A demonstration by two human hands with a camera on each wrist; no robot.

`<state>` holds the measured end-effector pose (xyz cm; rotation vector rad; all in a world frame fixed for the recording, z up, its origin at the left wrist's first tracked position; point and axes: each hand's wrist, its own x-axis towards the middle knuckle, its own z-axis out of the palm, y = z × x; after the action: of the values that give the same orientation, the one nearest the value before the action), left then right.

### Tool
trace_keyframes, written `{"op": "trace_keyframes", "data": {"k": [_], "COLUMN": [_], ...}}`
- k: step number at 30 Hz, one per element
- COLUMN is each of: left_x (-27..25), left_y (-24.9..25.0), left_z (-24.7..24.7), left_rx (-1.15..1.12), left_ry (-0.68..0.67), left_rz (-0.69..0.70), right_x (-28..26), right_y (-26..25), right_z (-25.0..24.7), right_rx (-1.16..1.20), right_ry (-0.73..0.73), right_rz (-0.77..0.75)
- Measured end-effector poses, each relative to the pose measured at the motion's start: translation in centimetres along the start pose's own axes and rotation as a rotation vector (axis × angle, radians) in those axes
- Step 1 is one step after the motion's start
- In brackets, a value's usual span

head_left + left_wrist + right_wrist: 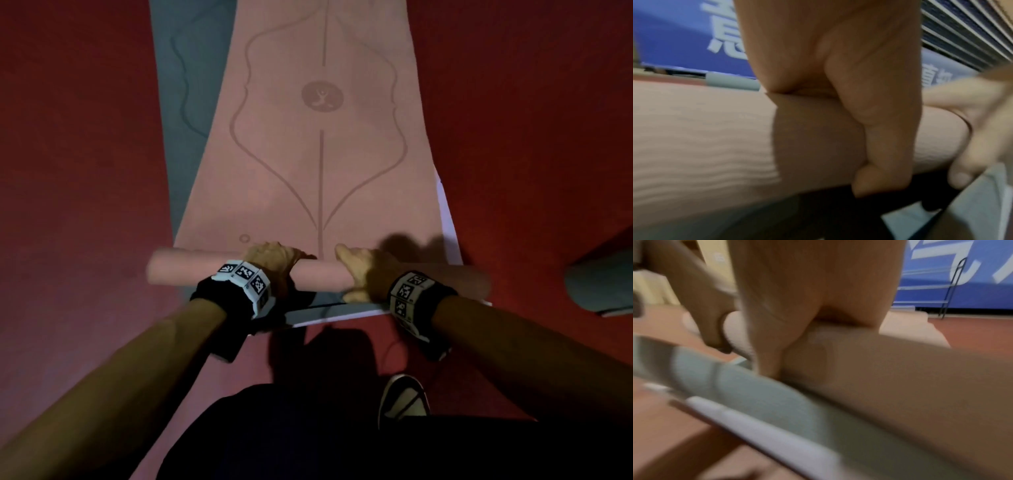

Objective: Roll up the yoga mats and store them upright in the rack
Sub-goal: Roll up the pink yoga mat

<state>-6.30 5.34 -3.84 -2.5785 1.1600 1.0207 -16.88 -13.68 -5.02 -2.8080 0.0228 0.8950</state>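
Three flat yoga mats are counted in the stack on the floor: one pink rubber mat with a printed line pattern, partly rolled at its near end, one grey-green mat beneath it, and one pale lilac mat at the bottom. One rolled grey-green mat is seen at the right edge. Two hands are counted, one left hand and one right hand. One dark shoe with a white sole is visible. One black wire rack is seen.

red floor | blue banner (white lettering) | shoe | slatted shutter

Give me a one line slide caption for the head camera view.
Both hands, left hand and right hand, grip the partly rolled pink yoga mat lying over a grey-green mat.
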Motion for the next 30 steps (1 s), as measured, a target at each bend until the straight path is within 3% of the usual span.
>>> {"op": "trace_keyframes", "data": {"k": [2, 6, 8, 10, 13, 16, 18, 20, 22, 24, 28, 30], "left_x": [-0.2, -0.9, -1.2, -1.2, -0.7, 0.5, 0.4, 0.5, 0.5, 0.4, 1.1, 1.7], "left_y": [0.3, 1.6, 2.1, 3.1, 4.1, 1.9, 1.0, 1.5, 1.8, 2.1, 2.3, 1.8], "left_z": [-0.6, -0.4, -0.6, -1.5, -3.2, -3.9, -3.9, -3.2, -2.0, -1.1, -2.3, -2.9], "left_rx": [0.026, 0.103, 0.097, 0.068, 0.123, -0.178, -0.25, -0.127, -0.01, -0.007, -0.156, -0.2], "left_ry": [0.011, 0.2, 0.229, 0.132, -0.156, -0.228, -0.257, -0.154, 0.01, 0.081, -0.144, -0.286], "left_rz": [0.014, 0.15, 0.153, 0.1, -0.12, -0.023, 0.063, 0.105, 0.155, 0.155, 0.013, 0.094], "right_x": [-0.5, -0.8, -1.0, -1.2, -2.6, -3.7, -3.6, -2.9, -2.3, -1.4, -1.5, -3.0], "right_y": [-0.3, 0.2, 0.6, 0.6, 0.2, -0.2, -0.7, -0.9, -1.2, -1.0, -1.6, -2.3], "right_z": [0.0, -1.4, -2.1, -2.2, -1.4, -0.8, -1.7, -3.1, -4.3, -4.5, -4.8, -5.3], "right_rx": [0.025, 0.166, 0.19, 0.173, 0.081, 0.009, -0.041, 0.014, 0.101, 0.144, 0.048, -0.014], "right_ry": [-0.012, -0.078, -0.084, -0.078, 0.05, 0.215, 0.106, -0.059, -0.092, -0.141, -0.166, -0.175], "right_rz": [0.035, 0.067, 0.047, 0.023, -0.062, -0.109, -0.08, -0.001, 0.032, 0.053, 0.089, 0.132]}}
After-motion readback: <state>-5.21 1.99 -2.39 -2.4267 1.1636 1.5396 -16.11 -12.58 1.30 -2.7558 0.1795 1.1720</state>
